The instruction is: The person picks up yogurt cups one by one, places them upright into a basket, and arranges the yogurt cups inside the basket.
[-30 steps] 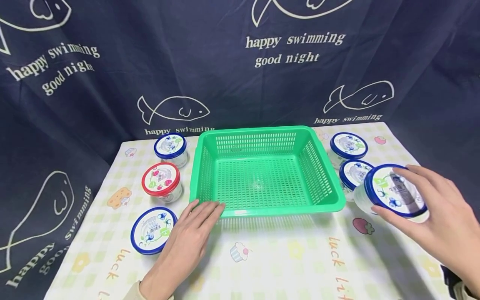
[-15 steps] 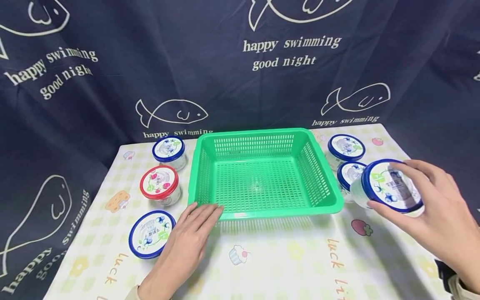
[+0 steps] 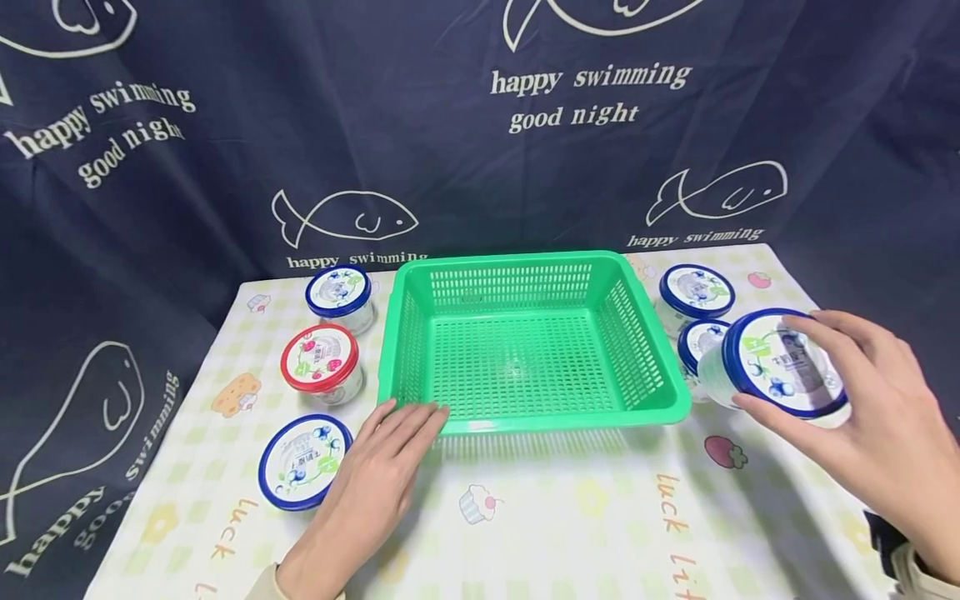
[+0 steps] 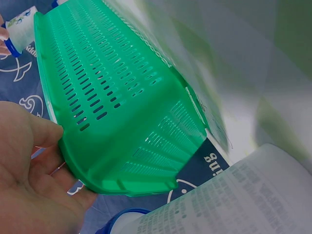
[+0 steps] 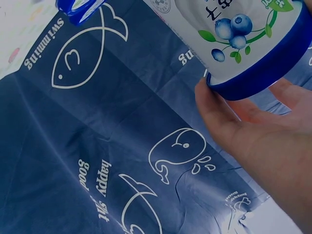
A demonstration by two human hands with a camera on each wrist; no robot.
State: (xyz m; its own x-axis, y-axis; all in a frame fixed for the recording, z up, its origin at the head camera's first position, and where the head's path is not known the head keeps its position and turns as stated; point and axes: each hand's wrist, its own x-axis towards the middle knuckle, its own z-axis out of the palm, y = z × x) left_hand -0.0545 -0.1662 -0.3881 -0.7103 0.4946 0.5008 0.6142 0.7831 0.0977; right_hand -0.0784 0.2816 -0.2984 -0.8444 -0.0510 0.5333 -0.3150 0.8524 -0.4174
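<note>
On the right, the right hand (image 3: 879, 425) grips a blue-lidded tub (image 3: 783, 362); the left hand (image 3: 372, 471) holds the green basket (image 3: 555, 422). It looks like carrying time; next needs care.

Your left hand (image 3: 375, 462) is bare to the wrist, where a light beige sleeve cuff (image 3: 262, 587) begins. Your right hand (image 3: 885, 417) is likewise bare and leads to a similar beige right cuff (image 3: 921, 575). Note the black fitting (image 3: 882, 537) at your right wrist, just beside the cuff; its full outline is hidden.
</note>
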